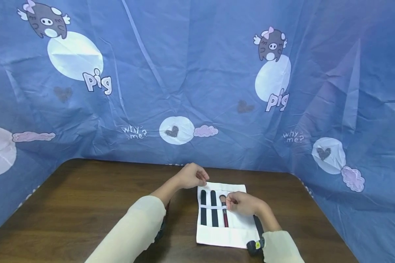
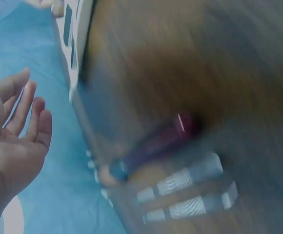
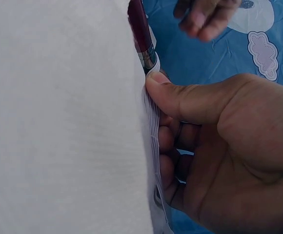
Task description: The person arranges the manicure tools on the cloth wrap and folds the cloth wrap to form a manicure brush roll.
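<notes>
A white fabric roll-up case lies opened out on the table. Two flat black strips stand side by side under its elastic band. To their right a makeup brush with a dark red handle and light brown bristles sits behind the same band. My right hand pinches the band between thumb and fingers, close beside the brush. My left hand hovers by the case's far left corner, its fingers loosely bent and holding nothing; in the left wrist view it is apart from the case.
In the left wrist view, a blurred dark red-handled tool lies on the wooden table near two clear, ribbed-grip tools. My left forearm mostly hides that spot in the head view. A blue printed cloth hangs behind the table.
</notes>
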### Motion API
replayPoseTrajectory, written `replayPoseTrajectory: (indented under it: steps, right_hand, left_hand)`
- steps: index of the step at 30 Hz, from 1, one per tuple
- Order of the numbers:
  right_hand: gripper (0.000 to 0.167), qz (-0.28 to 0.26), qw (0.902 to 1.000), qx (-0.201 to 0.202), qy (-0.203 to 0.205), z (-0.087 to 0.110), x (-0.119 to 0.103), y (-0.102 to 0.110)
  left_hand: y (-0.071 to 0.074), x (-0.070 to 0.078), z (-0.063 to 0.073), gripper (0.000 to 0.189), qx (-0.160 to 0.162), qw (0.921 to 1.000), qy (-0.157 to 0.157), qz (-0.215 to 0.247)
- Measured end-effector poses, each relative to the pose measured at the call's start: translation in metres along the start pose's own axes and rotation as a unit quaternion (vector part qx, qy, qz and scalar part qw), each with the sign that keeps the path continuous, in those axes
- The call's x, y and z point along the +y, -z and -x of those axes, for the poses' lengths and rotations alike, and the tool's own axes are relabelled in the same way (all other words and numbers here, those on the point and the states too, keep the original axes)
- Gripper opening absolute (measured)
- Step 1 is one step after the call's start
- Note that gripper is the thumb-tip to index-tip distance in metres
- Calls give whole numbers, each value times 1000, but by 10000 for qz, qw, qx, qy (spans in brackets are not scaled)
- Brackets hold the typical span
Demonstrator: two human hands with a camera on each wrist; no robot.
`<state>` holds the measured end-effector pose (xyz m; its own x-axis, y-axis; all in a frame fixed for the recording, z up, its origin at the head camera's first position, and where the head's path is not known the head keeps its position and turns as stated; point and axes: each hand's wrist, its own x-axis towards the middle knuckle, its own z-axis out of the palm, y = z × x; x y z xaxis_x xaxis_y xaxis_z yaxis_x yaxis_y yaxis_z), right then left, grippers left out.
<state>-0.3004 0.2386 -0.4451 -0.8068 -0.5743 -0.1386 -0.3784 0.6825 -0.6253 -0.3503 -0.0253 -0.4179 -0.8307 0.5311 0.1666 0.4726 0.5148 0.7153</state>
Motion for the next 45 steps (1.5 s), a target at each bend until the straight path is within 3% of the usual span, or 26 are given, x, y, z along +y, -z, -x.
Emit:
replayPoseTrajectory:
  steps: [12, 21, 28, 38, 45]
  right_hand:
    - [15, -97, 9998, 34, 171, 2, 2, 1]
    - [14, -20, 9999, 84, 54, 1, 0, 0]
    - [13, -126, 9998, 133, -85, 2, -3, 1]
    - [15, -130, 9999, 4, 78, 8, -3, 9]
    - [19, 136, 9998, 98, -56, 14, 0, 14]
  left_hand:
    - [48, -27, 36, 11, 137, 9990, 347, -265]
    - [69, -42, 62, 11, 329, 9980, 123, -528]
    - [69, -50, 82, 9, 404, 9977, 381, -397]
    - [53, -52, 102, 12, 542, 9945, 880, -139]
    - [41, -52, 104, 19, 555, 9955, 723, -256]
